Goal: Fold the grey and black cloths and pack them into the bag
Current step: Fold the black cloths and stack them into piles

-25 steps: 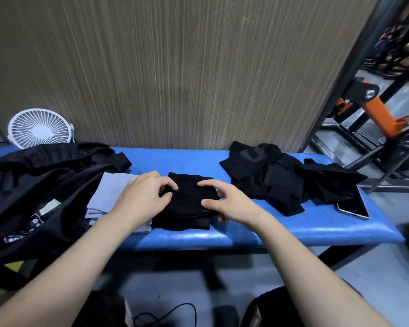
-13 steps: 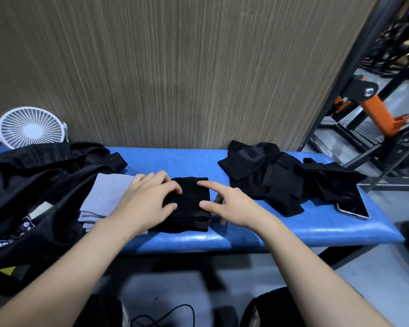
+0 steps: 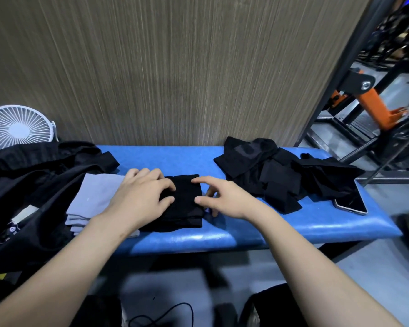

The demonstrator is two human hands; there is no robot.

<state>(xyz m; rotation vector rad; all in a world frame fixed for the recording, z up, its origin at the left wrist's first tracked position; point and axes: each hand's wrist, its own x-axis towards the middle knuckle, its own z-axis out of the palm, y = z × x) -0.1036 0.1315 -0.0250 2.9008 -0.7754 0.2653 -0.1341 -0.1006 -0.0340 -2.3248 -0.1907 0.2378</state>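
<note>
Centrally on the blue bench (image 3: pixel 257 234), the folded black cloth (image 3: pixel 183 204) is lying between both hands, just beside the folded grey cloth (image 3: pixel 97 197) — toward the bag (image 3: pixel 28 185) on the left. Left hand (image 3: pixel 139 197) is pressing on its left edge; right hand (image 3: pixel 224 199) is touching its right edge, fingers spread — neither is gripping.

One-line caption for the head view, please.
Both hands, left hand and right hand, press a folded black cloth on a blue bench.
</note>
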